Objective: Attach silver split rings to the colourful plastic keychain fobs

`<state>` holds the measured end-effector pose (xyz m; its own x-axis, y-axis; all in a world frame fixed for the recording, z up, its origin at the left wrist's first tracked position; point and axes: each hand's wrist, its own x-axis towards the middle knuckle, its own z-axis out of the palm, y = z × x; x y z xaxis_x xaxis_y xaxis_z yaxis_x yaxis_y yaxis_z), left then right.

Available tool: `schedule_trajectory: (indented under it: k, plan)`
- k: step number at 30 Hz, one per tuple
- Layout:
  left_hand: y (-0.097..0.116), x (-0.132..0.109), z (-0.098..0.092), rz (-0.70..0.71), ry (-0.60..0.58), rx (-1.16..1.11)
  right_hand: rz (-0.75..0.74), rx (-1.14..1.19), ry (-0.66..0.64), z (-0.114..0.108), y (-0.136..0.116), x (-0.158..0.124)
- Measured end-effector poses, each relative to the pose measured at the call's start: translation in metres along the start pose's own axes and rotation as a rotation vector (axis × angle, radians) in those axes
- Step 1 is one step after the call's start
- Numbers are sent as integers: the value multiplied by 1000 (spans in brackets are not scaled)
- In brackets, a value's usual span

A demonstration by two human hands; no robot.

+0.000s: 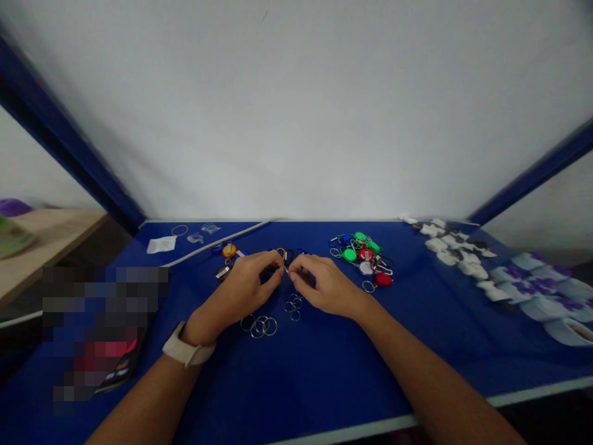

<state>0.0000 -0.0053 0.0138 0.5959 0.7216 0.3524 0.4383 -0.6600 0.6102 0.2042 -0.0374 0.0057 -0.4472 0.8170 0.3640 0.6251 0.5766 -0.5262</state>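
Note:
Over the middle of the blue table, my left hand and my right hand meet fingertip to fingertip. Both are pinched on a small metal piece, too small to make out fully. Large split rings lie below my left hand, and smaller rings lie between the hands. Partly hidden behind my left hand are an orange badge reel and a metal clip. A pile of green, red, blue and white reels lies beyond my right hand.
White bow-shaped pieces and white cups with purple flowers stand at the right. At the left are a white cable, a paper slip, a rubber band, plastic scraps and a partly pixelated item.

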Motion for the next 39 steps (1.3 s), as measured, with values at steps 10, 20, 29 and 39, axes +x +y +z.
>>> schedule_trajectory:
  k: [10,20,29,39]
  plan:
    - [-1,1,1,-29,5,-36,7,7,5,0,-2,1]
    - [-3,0,2,47,37,4,54,-25,41,2,-2,0]
    - [-4,-1,2,128,6,121,147,30,34,7,-2,2]
    - [-4,-4,7,166,-34,136,213,127,42,7,-3,4]
